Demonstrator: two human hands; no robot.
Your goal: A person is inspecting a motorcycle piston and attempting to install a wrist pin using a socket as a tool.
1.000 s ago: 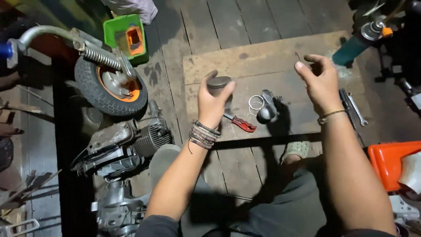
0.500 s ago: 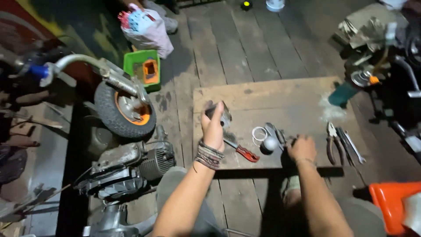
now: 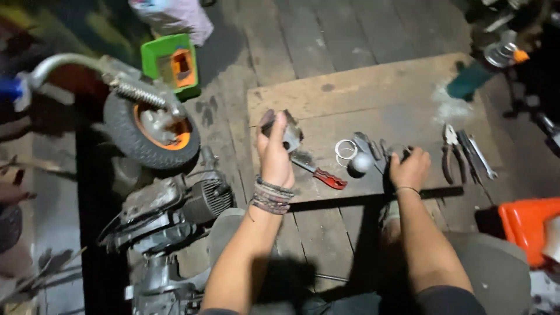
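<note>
Piston-like grey metal part [image 3: 284, 132] is clamped in the left hand [image 3: 275, 153], held up over the left end of the wooden board [image 3: 373, 93], thumb on the left side, fingers wrapped round the right.

Board lies flat on the plank floor [image 3: 280, 35], centre-right of the scene. Left of it: a small scooter front end with black tyre on orange rim [image 3: 153, 132], spring fork and a curved silver handlebar tube [image 3: 58, 61] running far left. Nearer, bottom left, a dirty grey engine block [image 3: 169, 207] with cooling fins. Far left of the board, a green and orange box [image 3: 172, 64]. Orange plastic body panel [image 3: 528, 224] at the near right edge.

Right hand [image 3: 410, 168] is down on the near edge of the board, fingers curled together over something small and dark; can't tell what it is or whether it's actually gripped.

On the board between the hands: red-handled screwdriver [image 3: 319, 172] just right of the left wrist, a white ring [image 3: 345, 149], a rounded grey metal piece [image 3: 360, 163] touching the ring. Right of the right hand: pliers [image 3: 449, 153] and a couple of flat wrenches [image 3: 478, 154], side by side. Teal cylinder [image 3: 469, 81] at the board's far right corner.
</note>
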